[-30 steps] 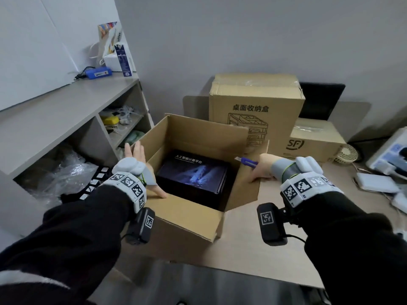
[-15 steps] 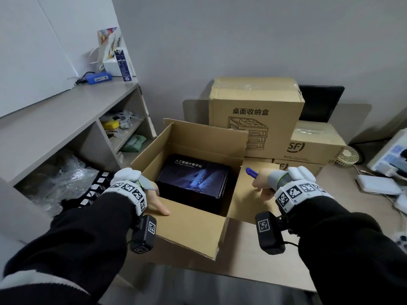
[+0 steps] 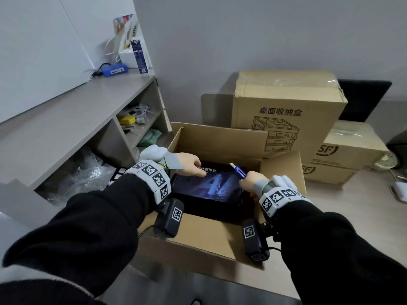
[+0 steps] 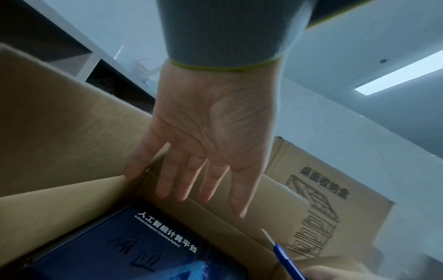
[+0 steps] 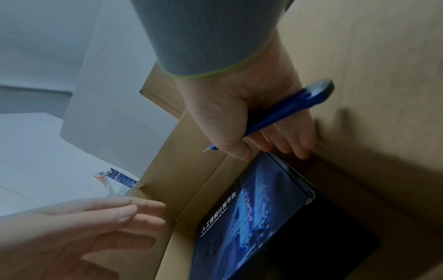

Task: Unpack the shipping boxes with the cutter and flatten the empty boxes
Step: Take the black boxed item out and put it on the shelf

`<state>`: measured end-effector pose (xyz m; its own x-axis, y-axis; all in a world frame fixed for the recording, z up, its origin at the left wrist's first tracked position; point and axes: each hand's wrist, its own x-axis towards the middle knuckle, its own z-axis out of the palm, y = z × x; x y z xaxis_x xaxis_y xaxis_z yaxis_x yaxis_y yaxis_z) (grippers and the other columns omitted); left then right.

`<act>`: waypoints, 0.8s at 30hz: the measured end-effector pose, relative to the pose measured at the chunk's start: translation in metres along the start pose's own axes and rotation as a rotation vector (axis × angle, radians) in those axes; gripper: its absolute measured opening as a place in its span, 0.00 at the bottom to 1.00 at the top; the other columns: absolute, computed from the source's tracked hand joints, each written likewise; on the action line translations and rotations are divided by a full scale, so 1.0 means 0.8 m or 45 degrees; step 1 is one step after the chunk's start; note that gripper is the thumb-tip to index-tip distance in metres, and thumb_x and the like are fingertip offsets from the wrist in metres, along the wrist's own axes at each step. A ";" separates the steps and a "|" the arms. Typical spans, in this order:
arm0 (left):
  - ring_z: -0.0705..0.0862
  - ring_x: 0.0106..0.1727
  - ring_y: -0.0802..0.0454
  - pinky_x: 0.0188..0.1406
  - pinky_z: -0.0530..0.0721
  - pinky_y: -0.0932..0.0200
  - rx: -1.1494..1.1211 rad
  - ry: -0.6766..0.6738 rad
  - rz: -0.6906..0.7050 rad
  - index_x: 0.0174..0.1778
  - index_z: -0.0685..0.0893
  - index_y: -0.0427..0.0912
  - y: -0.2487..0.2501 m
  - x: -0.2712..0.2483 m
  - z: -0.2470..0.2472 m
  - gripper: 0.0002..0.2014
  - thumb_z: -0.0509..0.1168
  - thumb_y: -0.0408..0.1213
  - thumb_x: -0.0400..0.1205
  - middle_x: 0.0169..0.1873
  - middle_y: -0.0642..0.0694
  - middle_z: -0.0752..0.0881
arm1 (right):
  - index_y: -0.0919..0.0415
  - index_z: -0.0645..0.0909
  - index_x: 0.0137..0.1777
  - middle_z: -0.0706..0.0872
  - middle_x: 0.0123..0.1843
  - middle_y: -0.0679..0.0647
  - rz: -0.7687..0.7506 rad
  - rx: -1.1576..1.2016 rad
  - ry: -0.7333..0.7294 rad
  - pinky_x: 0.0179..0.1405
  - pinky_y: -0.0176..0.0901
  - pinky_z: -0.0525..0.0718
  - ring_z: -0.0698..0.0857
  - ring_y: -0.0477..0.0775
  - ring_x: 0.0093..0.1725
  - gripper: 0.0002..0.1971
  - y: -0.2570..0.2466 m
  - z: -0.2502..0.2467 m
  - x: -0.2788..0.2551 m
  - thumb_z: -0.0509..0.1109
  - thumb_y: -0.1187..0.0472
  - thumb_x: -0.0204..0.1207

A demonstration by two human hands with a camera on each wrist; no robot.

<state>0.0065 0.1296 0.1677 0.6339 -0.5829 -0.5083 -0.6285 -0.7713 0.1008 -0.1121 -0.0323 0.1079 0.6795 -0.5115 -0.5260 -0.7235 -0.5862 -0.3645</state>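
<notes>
Both hands have moved off the flaps and in over the open box point(image 3: 204, 236) on the table. The left hand point(image 3: 191, 164), its grip released with fingers straight, hovers above the dark product box point(image 3: 209, 186) lying inside. The right hand point(image 3: 251, 183) clasps the blue cutter point(image 3: 239, 171), blade out, above that box's right edge.
</notes>
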 end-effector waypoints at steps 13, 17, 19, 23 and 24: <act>0.63 0.79 0.32 0.77 0.62 0.46 -0.284 -0.034 -0.557 0.83 0.35 0.37 -0.050 0.111 0.087 0.54 0.64 0.61 0.78 0.79 0.29 0.61 | 0.66 0.77 0.67 0.83 0.65 0.61 0.206 0.062 -0.071 0.56 0.44 0.78 0.82 0.61 0.64 0.17 -0.017 0.031 0.044 0.60 0.61 0.82; 0.59 0.81 0.32 0.79 0.58 0.44 -0.270 -0.070 -0.569 0.83 0.32 0.39 -0.048 0.112 0.095 0.53 0.65 0.57 0.79 0.80 0.27 0.58 | 0.70 0.72 0.72 0.80 0.68 0.62 0.276 0.105 -0.052 0.60 0.43 0.76 0.80 0.61 0.68 0.21 -0.025 0.039 0.048 0.61 0.60 0.83; 0.54 0.82 0.31 0.81 0.53 0.42 -0.277 -0.116 -0.587 0.83 0.33 0.40 -0.051 0.114 0.098 0.55 0.65 0.61 0.77 0.81 0.28 0.52 | 0.70 0.72 0.72 0.80 0.68 0.62 0.270 0.098 -0.071 0.60 0.44 0.77 0.80 0.61 0.67 0.20 -0.026 0.037 0.047 0.61 0.61 0.83; 0.48 0.84 0.36 0.81 0.48 0.39 -0.285 -0.149 -0.625 0.84 0.38 0.44 -0.055 0.119 0.102 0.63 0.57 0.78 0.62 0.84 0.36 0.48 | 0.68 0.75 0.68 0.82 0.64 0.62 0.203 0.006 -0.108 0.58 0.46 0.79 0.82 0.62 0.64 0.16 -0.023 0.026 0.038 0.58 0.63 0.84; 0.47 0.84 0.36 0.81 0.47 0.40 -0.279 -0.150 -0.626 0.84 0.39 0.45 -0.055 0.118 0.102 0.62 0.55 0.79 0.63 0.84 0.37 0.48 | 0.68 0.76 0.67 0.83 0.61 0.61 0.183 -0.011 -0.105 0.55 0.46 0.79 0.83 0.62 0.63 0.16 -0.023 0.023 0.033 0.57 0.63 0.83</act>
<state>0.0569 0.1294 0.0457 0.7666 -0.1178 -0.6312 -0.1544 -0.9880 -0.0031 -0.0828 -0.0239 0.0866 0.5564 -0.5375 -0.6336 -0.8113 -0.5163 -0.2744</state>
